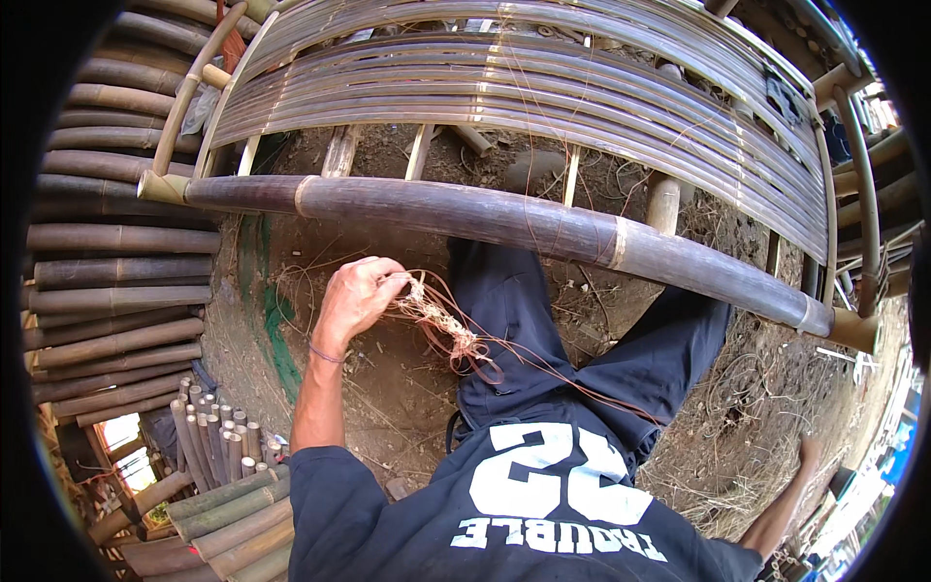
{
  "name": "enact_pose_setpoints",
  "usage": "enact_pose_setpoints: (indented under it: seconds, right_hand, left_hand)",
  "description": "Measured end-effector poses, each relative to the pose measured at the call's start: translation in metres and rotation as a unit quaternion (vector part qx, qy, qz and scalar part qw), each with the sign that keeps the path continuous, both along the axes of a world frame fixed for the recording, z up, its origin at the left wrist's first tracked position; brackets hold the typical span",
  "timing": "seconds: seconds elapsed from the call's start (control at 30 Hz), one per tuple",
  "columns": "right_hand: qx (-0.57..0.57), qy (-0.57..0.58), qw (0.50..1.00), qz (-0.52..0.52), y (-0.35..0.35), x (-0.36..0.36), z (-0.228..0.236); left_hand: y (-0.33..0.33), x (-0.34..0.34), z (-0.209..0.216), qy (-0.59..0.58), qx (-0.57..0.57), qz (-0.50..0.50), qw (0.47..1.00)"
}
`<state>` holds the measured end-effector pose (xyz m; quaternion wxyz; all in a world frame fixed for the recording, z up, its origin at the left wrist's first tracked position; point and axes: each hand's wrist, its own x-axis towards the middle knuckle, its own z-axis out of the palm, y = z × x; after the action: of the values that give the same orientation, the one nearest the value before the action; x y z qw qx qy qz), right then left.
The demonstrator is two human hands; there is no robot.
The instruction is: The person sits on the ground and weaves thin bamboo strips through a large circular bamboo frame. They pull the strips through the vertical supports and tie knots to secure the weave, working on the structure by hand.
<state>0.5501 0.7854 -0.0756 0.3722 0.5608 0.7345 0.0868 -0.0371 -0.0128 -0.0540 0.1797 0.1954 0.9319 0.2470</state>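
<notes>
My left hand (357,294) is closed, its thumb and fingers pinching one end of a tangled bundle of thin reddish-brown cord (444,328). The bundle hangs over the ground and reaches my left thigh. From it, loose strands trail right across my dark trousers (519,320). Out at the far right, low in the picture, my right hand (809,449) is small and away from the cord; its fingers are too unclear to read. Ahead of me stands a bamboo frame with a slatted top (543,82), and a thick dark bamboo pole (456,215) forms its near edge.
Bamboo poles (126,238) are stacked along the left. Short cut bamboo pieces (218,427) stand upright below them, beside a row of split lengths (238,519). A green strip (276,320) lies on the dirt floor. Dry straw and scraps (718,485) litter the lower right.
</notes>
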Motion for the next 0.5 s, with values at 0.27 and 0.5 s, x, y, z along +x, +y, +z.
enact_pose_setpoints:
  seconds: [0.27,0.5]
  right_hand:
    - [-0.424,0.541,0.662,0.299,-0.468,-0.404,0.044]
    - [-0.67,0.544,0.494,0.101,-0.551,-0.451,0.039]
  left_hand:
    - [0.035,0.023,0.046,0.087,-0.02,-0.019,0.996]
    - [0.04,0.01,0.06,0.164,-0.048,-0.024,0.985]
